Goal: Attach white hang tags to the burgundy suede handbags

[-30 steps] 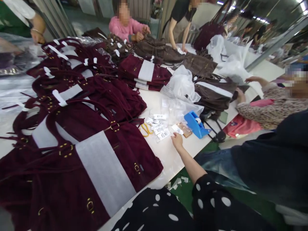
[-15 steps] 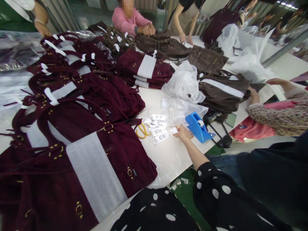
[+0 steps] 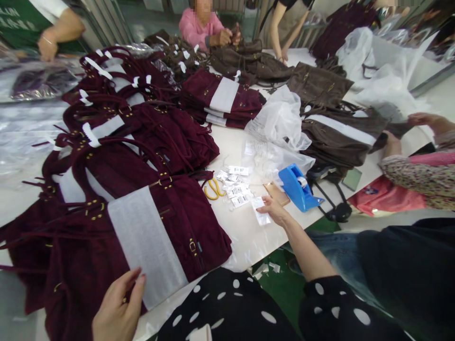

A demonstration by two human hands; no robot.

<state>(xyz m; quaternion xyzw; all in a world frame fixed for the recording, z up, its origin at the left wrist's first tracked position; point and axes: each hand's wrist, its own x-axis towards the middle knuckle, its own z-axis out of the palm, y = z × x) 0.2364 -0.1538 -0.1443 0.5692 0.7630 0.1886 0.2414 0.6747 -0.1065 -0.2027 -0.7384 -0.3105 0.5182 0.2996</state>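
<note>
My right hand (image 3: 276,211) pinches the edge of a small white packet (image 3: 262,217), low over the table. Nearby lie a pile of white tags with black print (image 3: 239,190), yellow-handled scissors (image 3: 213,189), a flat tan piece (image 3: 278,193) and a blue tape dispenser (image 3: 298,187). At the lower left, my left hand (image 3: 120,303) is open, thumb and fingers apart with nothing in them. It is close to the near edge of a maroon handbag (image 3: 199,227), beside the pale wrap band (image 3: 149,241) around it; I cannot tell whether it touches.
More maroon bags (image 3: 170,132) crowd the left, and a maroon stack (image 3: 245,102) lies farther back. Brown bags (image 3: 330,137) and crumpled clear plastic (image 3: 277,116) are at centre right. Co-workers' hands (image 3: 284,54) are at the far side; a patterned sleeve (image 3: 415,173) reaches in from the right.
My left hand has come into view at the lower left. My right hand has drawn the white packet off the tan piece, toward me. The view has shifted slightly.
</note>
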